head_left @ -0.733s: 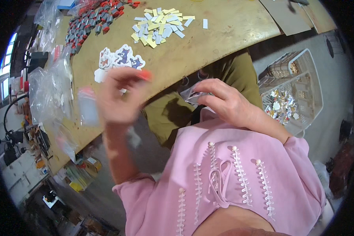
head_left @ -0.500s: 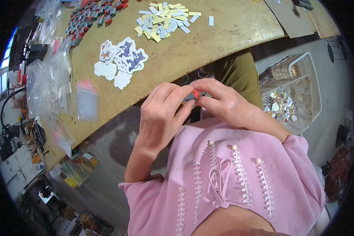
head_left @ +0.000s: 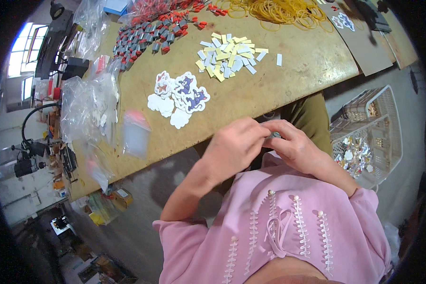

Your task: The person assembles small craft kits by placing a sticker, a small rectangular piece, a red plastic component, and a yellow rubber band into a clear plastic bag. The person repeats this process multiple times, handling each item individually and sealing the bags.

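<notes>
Your brown wooden tabletop point(head_left: 288, 85) fills the upper part of the view, its near edge running just above your hands. To your right stands a white wire basket point(head_left: 388, 118) holding shiny silver packets. Along the tabletop's left edge lies a heap of clear plastic bags point(head_left: 87, 113), with one small clear bag point(head_left: 136, 134) lying apart, blurred. At the far edge is a tangle of yellow rubber bands point(head_left: 284, 10), and beside it a spread of small grey-and-red parts point(head_left: 149, 33). Nearer you sits a pile of yellow and white paper slips point(head_left: 229, 56), and closer still a cluster of white die-cut stickers with purple figures point(head_left: 180, 97).

Your left hand point(head_left: 234, 149) and right hand point(head_left: 296, 146) meet just below the tabletop's edge, over your lap, fingertips pressed together around a small dark grey piece point(head_left: 275, 136). Only a sliver of it shows between your fingers, so you cannot tell its shape; both hands pinch it.
</notes>
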{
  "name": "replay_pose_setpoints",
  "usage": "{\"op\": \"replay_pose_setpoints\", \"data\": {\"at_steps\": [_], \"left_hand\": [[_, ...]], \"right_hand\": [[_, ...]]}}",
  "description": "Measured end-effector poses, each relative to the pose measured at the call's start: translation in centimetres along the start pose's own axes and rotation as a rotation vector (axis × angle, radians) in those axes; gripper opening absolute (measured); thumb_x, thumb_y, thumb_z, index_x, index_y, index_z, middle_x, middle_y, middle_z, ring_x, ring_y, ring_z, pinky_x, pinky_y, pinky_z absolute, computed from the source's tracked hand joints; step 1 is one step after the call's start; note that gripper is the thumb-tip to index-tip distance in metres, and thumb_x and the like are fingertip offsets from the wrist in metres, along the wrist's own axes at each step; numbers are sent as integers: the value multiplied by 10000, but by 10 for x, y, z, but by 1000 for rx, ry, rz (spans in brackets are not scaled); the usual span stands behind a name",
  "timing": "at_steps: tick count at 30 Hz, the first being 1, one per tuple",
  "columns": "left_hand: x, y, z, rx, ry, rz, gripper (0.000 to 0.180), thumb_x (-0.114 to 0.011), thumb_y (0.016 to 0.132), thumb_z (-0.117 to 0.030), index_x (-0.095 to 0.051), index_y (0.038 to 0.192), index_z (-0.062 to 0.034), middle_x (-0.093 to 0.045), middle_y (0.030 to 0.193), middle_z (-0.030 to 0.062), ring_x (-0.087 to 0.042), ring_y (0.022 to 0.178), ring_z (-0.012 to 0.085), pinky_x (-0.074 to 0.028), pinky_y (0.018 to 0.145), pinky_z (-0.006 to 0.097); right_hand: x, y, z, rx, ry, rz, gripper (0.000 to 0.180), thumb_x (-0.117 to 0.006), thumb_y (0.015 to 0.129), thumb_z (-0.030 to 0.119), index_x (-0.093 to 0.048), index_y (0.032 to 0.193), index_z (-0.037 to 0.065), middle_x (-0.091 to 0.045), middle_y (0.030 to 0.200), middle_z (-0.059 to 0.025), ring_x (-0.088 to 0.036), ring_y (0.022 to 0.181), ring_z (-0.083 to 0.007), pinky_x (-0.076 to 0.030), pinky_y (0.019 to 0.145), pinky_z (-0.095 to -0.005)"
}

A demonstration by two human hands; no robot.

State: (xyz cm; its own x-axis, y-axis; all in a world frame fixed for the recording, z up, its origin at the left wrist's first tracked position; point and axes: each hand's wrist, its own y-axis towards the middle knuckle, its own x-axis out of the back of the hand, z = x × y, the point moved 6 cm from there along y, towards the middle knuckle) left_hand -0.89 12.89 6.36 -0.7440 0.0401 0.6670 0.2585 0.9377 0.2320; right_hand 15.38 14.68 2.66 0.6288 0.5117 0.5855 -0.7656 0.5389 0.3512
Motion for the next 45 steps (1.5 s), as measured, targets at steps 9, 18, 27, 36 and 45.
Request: {"op": "replay_pose_setpoints", "data": {"at_steps": [9, 18, 27, 36, 45], "left_hand": [[121, 128, 145, 136, 553, -370, 212, -729, 949, -121, -744, 1148, -50, -731, 992, 163, -723, 839, 303, -579, 795, 420], [109, 138, 155, 291, 451, -207, 85, -726, 957, -103, -744, 993, -29, -758, 931, 107, -736, 868, 239, -578, 798, 372], [7, 53, -18, -54, -216, -42, 204, -803, 866, 23, -768, 1047, -64, -763, 1048, 76, -706, 968, 199, -549, 822, 323], [26, 42, 10, 86, -191, -203, 171, -753, 905, 37, -762, 1066, -21, -716, 972, 76, -636, 799, 154, -523, 723, 273], [1, 134, 19, 30, 6, -43, 122, -735, 944, -49, -765, 1056, -11, -708, 919, 115, -668, 761, 206, -534, 702, 329]], "right_hand": [[12, -6, -7, -13, -14, -39, 300, -762, 758, 18, -685, 1046, -21, -635, 1328, -216, -646, 1220, -403, -566, 1008, -441], [34, -16, -18, -31, -21, -91, 466, -860, 651, 83, -655, 1058, -16, -637, 1303, -213, -639, 1200, -415, -566, 991, -456], [48, -4, -8, 33, -86, -215, 320, -759, 760, 61, -659, 1055, -9, -651, 1278, -188, -663, 1155, -385, -588, 953, -443], [54, -14, 1, -7, -59, -199, 284, -749, 799, 53, -689, 1070, -4, -662, 1277, -188, -672, 1163, -381, -588, 962, -440], [56, -23, -3, 41, -161, -199, 188, -702, 822, 103, -660, 984, 18, -665, 1048, -109, -683, 1010, -301, -573, 875, -408]]}}
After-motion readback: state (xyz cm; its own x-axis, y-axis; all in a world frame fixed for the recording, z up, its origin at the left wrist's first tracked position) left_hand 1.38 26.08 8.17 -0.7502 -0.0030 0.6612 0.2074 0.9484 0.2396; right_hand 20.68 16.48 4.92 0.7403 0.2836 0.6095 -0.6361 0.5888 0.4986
